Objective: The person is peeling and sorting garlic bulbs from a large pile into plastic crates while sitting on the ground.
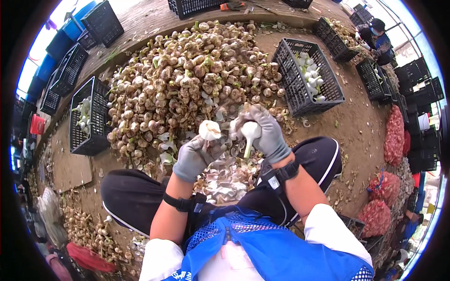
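Observation:
Both hands wear grey gloves. My left hand holds a whitish garlic bulb upward, at the near edge of a large heap of unpeeled garlic bulbs. My right hand grips a clean white garlic bulb whose green-white stem points down towards me. Something brownish, perhaps loose skin, shows at that hand's fingertips; what it is I cannot tell. Between and below the hands, shed garlic skins lie in a pile between my crossed legs.
A black plastic crate with white garlic stands right of the heap, another such crate to its left. Red mesh sacks lie at the far right. Another person works among crates at the upper right. More garlic lies at lower left.

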